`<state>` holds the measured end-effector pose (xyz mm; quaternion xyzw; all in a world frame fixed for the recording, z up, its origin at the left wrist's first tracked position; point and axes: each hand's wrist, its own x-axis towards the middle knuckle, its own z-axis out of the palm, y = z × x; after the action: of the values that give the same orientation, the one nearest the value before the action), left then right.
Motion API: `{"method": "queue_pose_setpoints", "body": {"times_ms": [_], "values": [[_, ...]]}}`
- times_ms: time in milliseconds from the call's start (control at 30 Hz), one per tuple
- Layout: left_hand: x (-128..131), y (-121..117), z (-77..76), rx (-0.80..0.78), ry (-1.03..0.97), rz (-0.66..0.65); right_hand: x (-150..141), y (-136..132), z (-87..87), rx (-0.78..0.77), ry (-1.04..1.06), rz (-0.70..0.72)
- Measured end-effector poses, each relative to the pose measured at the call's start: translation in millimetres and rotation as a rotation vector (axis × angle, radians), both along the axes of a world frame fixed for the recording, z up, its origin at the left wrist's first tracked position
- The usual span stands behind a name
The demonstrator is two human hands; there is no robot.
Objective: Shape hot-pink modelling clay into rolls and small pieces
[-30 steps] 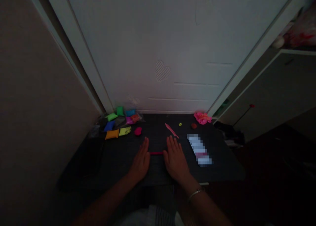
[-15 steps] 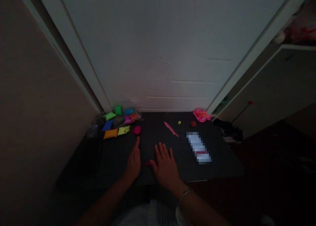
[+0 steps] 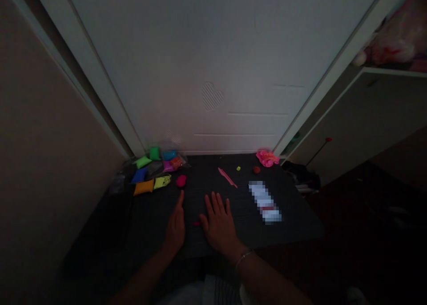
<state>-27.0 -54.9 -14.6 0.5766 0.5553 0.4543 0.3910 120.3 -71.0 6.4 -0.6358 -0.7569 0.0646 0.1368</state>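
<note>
Desk [image 3: 150, 225] in dark grey stands before us, against a white door [image 3: 187, 56]. Our right hand [image 3: 219, 225] lies palm down on it, flat with fingers spread, one end of a pink strip [image 3: 196, 223] poking out by the thumb; the rest is hidden. Our left hand [image 3: 175, 228] is held on edge, fingers straight and together, apart from the strip. Beyond its fingertips we see a pink lump [image 3: 181, 181] and, to the left, coloured packets [image 3: 144, 187]. Pink sticks [image 3: 227, 178] lie past our right hand, a pixelated bright slab [image 3: 265, 202] to its right.
</note>
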Motion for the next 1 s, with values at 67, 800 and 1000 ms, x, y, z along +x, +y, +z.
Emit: {"method": "queue_pose_setpoints", "body": {"times_ms": [67, 800, 1000], "values": [[-0.1, 0.5, -0.6, 0.007, 0.009, 0.001, -0.9, 22.5, 2.8, -0.005, -0.002, -0.04], [2.5, -1.2, 2.8, 0.008, 0.002, -0.005, -3.7, 13.4, -0.6, -0.022, -0.041, -0.005], [1.6, -0.2, 1.3, 0.016, -0.039, 0.005, -4.7, 25.6, 2.2, -0.049, -0.054, -0.059]]}}
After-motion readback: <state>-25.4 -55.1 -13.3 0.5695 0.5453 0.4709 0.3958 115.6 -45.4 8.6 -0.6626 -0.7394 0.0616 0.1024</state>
